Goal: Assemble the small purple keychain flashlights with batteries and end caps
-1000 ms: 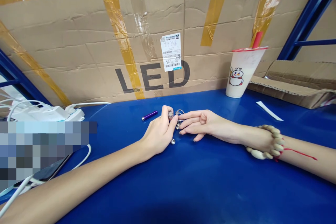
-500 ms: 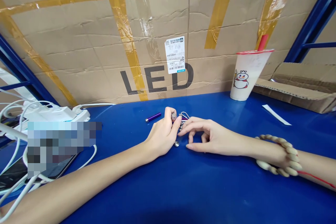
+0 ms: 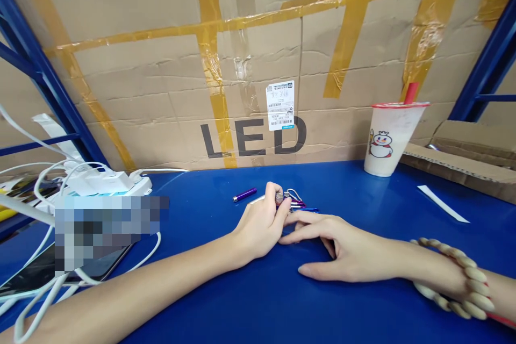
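Note:
My left hand (image 3: 264, 223) is closed, thumb and index finger pinched, on a small piece with a round end (image 3: 279, 198); most of it is hidden by the fingers. My right hand (image 3: 330, 244) reaches in from the right, thumb well apart from the fingers, its fingertips close beside the left hand. Just beyond the hands lies a small bunch of thin purple and blue metal pieces (image 3: 299, 205) with a silver clip loop (image 3: 296, 193), partly covered. Left of them, a purple metal tube (image 3: 245, 195) with a silver end rests on the blue table (image 3: 258, 306).
A white drink cup (image 3: 393, 140) with a red straw stands back right, near an open cardboard box (image 3: 463, 164) and a white paper strip (image 3: 443, 204). White cables, a power strip (image 3: 108, 183) and a dark phone (image 3: 34, 269) lie left. A large carton (image 3: 161, 102) backs the table.
The view has tilted up and shifted left. My right hand's thumb has spread away from its fingers. The small silver cap seen beside my left hand is now out of sight.

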A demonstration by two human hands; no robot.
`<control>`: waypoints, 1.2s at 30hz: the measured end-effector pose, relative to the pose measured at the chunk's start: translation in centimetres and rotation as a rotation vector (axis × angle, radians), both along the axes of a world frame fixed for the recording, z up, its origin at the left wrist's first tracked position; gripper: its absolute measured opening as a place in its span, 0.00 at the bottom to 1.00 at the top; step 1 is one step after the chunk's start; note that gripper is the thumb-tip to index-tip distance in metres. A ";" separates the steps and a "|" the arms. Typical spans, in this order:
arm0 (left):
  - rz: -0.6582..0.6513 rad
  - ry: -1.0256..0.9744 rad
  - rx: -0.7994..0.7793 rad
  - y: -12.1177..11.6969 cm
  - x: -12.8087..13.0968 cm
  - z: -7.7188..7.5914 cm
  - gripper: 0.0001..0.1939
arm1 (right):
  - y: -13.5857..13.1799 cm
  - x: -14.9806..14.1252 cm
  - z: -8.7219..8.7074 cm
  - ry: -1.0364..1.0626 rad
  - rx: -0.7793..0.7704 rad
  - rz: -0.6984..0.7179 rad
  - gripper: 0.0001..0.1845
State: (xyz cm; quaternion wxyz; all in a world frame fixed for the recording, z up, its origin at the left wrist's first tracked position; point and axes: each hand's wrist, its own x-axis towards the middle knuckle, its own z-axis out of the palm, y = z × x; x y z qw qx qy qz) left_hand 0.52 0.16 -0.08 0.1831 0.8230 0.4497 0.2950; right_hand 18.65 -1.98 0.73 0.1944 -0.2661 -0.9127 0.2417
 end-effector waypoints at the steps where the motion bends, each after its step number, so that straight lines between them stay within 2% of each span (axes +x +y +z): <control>1: -0.002 0.001 0.002 0.0 0.0 0.0 0.09 | 0.0 0.0 0.0 0.005 0.003 -0.003 0.23; 10: -0.008 0.012 -0.001 -0.1 0.0 0.2 0.10 | -0.1 -0.3 0.2 0.058 -0.045 -0.069 0.18; 15: -0.018 0.007 0.010 -0.2 -0.1 0.1 0.10 | 0.6 -0.4 -0.4 0.101 -0.150 -0.145 0.15; 19: -0.020 0.011 0.005 0.0 -0.1 -0.2 0.10 | 1.0 -0.3 -0.9 0.154 -0.184 -0.147 0.14; 26: 0.001 0.029 0.042 0.1 0.0 -0.4 0.09 | 1.5 -0.1 -1.4 0.230 -0.034 -0.258 0.09; 36: 0.012 0.068 0.020 0.1 0.1 -0.2 0.08 | 1.5 0.0 -1.2 0.171 -0.020 -0.339 0.08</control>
